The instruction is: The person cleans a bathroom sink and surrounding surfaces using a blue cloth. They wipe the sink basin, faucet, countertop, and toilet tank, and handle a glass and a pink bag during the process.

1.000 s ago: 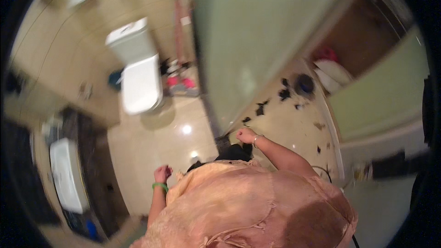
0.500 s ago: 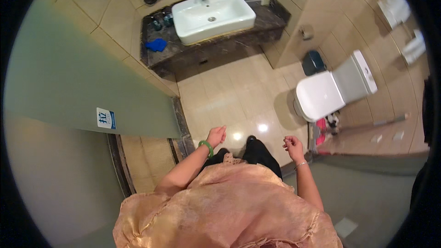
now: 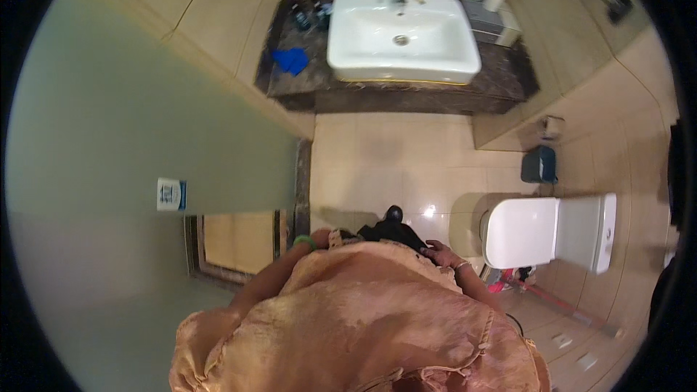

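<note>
Low at my left side, my left hand (image 3: 320,238) hangs close to the hem of my peach-coloured top (image 3: 363,297). A green bangle (image 3: 305,242) circles that wrist, and the fingers are blurred and partly hidden. On the other side, my right hand (image 3: 441,255) is beside my black trousers (image 3: 396,234), its fingers loosely apart with nothing seen in them. A thin bracelet is on the right wrist. One dark shoe (image 3: 394,213) shows on the tiled floor ahead of me.
Ahead, a white basin (image 3: 403,65) stands on a dark stone counter (image 3: 501,72) with a blue cloth (image 3: 290,61) and bottles. At right are a white toilet (image 3: 521,232), a dark bin (image 3: 539,165) and a long-handled mop (image 3: 573,310). A frosted glass door (image 3: 232,152) borders the left.
My view has turned toward the right, so the basin now lies straight ahead. Both hands have lowered and drawn in toward my body.
</note>
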The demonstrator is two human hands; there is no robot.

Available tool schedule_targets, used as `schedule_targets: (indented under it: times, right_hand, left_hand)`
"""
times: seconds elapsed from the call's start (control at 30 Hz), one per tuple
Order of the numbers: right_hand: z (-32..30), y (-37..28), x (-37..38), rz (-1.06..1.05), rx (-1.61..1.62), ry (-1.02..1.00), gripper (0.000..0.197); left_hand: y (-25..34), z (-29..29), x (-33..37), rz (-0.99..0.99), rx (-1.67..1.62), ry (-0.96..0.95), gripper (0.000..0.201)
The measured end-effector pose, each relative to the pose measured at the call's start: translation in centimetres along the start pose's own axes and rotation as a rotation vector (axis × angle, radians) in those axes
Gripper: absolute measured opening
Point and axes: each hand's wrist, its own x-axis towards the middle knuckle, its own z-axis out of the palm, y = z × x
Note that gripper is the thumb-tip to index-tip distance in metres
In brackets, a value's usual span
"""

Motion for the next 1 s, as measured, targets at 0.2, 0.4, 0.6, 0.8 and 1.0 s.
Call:
schedule_targets:
  times: [0.2,0.4,0.6,0.8,1.0]
  right_hand:
    - [-4.1,-0.9,6.7,-0.413,-0.518,-0.087,0.055]
    - [-5.8,-6.9,9.0,-0.303,-0.518,0.071,0.052]
    - [-8.3,-13.1,10.9,-0.207,-0.371,0.092,0.042]
    - [-8.9,-21.9,12.8,-0.172,-0.107,0.462,0.036]
    - [-8.8,-28.0,14.5,-0.204,-0.101,0.537,0.030]
  left_hand:
    - [11.6,-11.7,-4.1,-0.200,-0.077,0.140,0.042]
    - [13.1,-17.8,-2.2,-0.245,-0.224,0.225,0.041]
    - [9.1,-28.4,5.0,-0.247,-0.025,0.240,0.044]
    - [6.0,-48.7,11.9,-0.240,-0.136,0.807,0.059]
    - [0.0,-57.5,16.9,-0.323,0.175,0.928,0.071]
